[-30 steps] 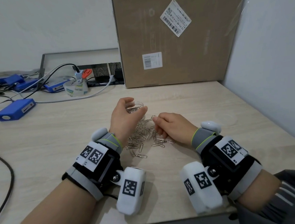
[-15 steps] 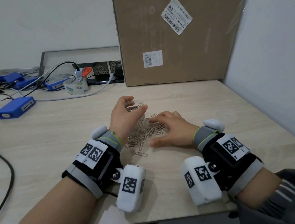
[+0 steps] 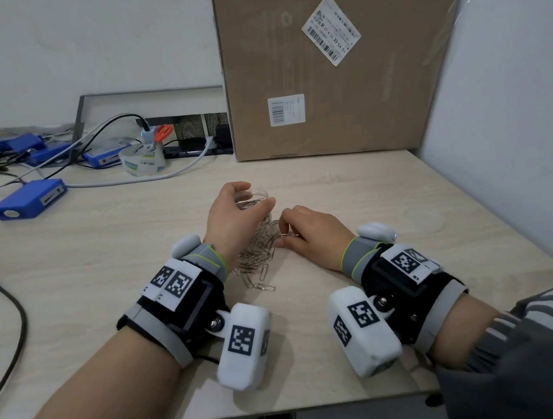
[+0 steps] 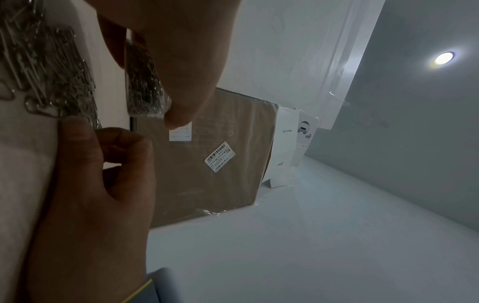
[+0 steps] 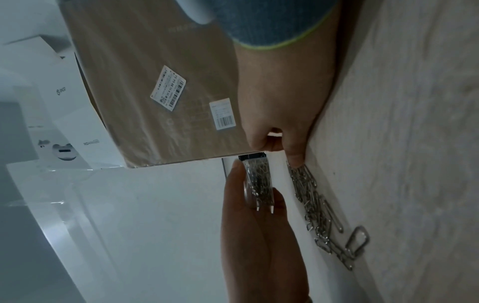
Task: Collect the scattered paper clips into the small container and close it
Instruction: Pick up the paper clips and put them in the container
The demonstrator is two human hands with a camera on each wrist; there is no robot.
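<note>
My left hand grips a small clear round container partly filled with paper clips, held just above the table; its thumb lies on the near wall of the container. A pile of silver paper clips stretches from under the container back toward my left wrist. My right hand sits at the pile's right edge with fingers curled, thumb and forefinger closing on clips there. The container hangs over the paper clips. A clear lid lies flat at the right.
A tall cardboard box stands at the back and a white wall borders the table's right side. Blue boxes, cables, a tape roll and orange scissors fill the back left. The table's front edge runs under my forearms.
My right hand spread flat and swept stray clips leftward into the pile, and now its fingers have curled in again at the pile's edge. The left hand has kept hold of the container.
</note>
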